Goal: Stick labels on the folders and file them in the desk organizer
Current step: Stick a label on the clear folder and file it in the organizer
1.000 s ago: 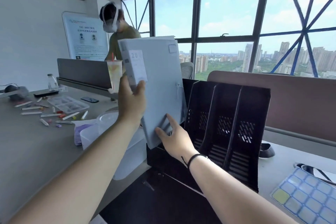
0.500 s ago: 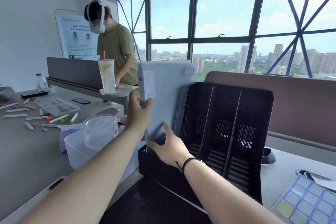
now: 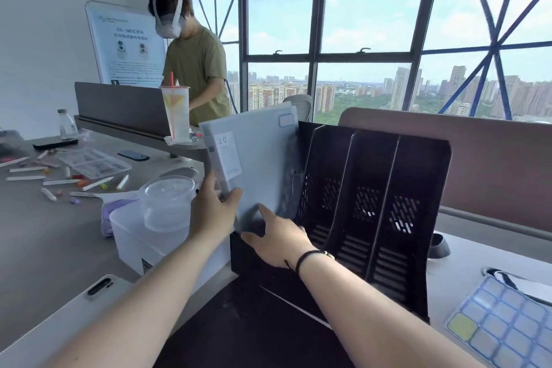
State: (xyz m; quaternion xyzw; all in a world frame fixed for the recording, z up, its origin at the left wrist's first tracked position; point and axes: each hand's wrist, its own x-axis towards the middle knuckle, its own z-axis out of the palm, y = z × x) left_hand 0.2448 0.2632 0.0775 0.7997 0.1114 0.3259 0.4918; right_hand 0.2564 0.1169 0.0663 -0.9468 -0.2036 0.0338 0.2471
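Folder [image 3: 263,158] stood upright, long axis vertical, directly ahead of both hands, over organizer [image 3: 373,203]'s leftmost slot. Left hand [image 3: 213,212] pinched its spine; right hand [image 3: 279,237], fingers straight, pressed its lower face.

folder [image 3: 263,164] – pale blue-grey | desk organizer [image 3: 373,188] – black, perforated | cup [image 3: 176,116] – yellow

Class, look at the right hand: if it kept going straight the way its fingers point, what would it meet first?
The right hand already has fingertips at the grey folder, so it would press that face first; behind it, probably the black desk organizer, though depth is unclear.
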